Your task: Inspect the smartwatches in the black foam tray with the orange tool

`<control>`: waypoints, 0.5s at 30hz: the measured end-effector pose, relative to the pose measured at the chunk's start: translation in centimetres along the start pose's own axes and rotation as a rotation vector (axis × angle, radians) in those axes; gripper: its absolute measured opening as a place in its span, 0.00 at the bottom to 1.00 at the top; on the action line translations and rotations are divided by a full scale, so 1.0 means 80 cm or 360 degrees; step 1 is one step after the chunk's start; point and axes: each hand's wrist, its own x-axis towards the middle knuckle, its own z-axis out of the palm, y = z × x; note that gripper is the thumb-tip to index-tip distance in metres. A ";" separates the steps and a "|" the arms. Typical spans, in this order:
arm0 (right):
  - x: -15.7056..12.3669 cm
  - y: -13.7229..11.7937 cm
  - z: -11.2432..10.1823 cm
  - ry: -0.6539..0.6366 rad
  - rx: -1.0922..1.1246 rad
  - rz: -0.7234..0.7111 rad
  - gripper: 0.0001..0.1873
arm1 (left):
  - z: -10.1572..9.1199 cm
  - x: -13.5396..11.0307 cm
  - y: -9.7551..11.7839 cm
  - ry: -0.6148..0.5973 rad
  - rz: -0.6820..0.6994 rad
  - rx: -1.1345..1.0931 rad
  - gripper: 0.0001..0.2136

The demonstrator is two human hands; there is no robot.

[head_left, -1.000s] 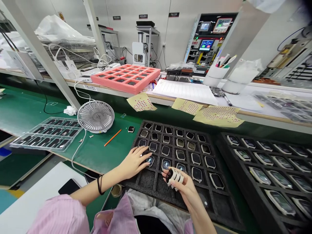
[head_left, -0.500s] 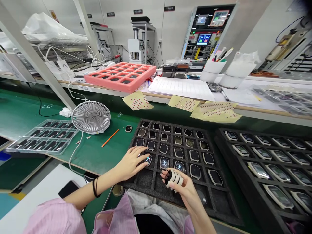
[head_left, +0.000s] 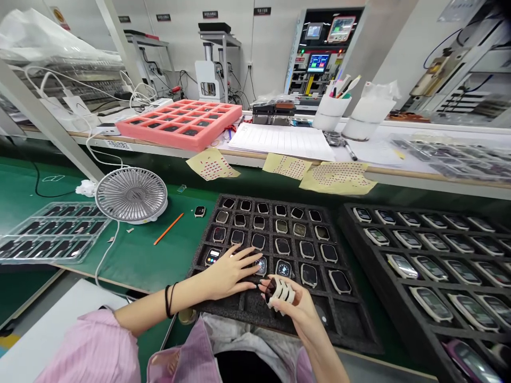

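Note:
A black foam tray (head_left: 199, 255) in front of me holds rows of small watch bodies in square pockets. My left hand (head_left: 230, 271) lies over the near row with fingers spread, fingertips on a lit watch (head_left: 261, 265). To its left another lit watch (head_left: 212, 256) shows uncovered. My right hand (head_left: 293, 306) is curled near the tray's front, its fingers in white finger cots closed round a small dark piece I cannot make out.
A second black tray (head_left: 403, 298) of watches sits at the right. A small white fan (head_left: 131, 194), an orange pencil (head_left: 168, 229), a loose watch (head_left: 199, 211) and a clear tray (head_left: 48, 239) lie left on the green mat. A pink tray (head_left: 179, 123) stands on the back shelf.
My left hand has slid right along the near row, uncovering the lit watch at its left. My right hand stays curled in place. The view has shifted right.

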 end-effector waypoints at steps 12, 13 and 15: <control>-0.018 0.002 -0.001 -0.0021 -0.0013 -0.0023 0.26 | 0.009 0.062 0.006 -0.0008 0.0011 -0.0008 0.21; -0.019 0.000 0.001 -0.0022 -0.0016 -0.0025 0.26 | 0.014 0.071 0.008 -0.0011 0.0052 0.0009 0.22; -0.022 -0.003 0.004 -0.0015 -0.0016 -0.0025 0.26 | 0.023 0.085 0.012 -0.0012 0.0116 0.0043 0.23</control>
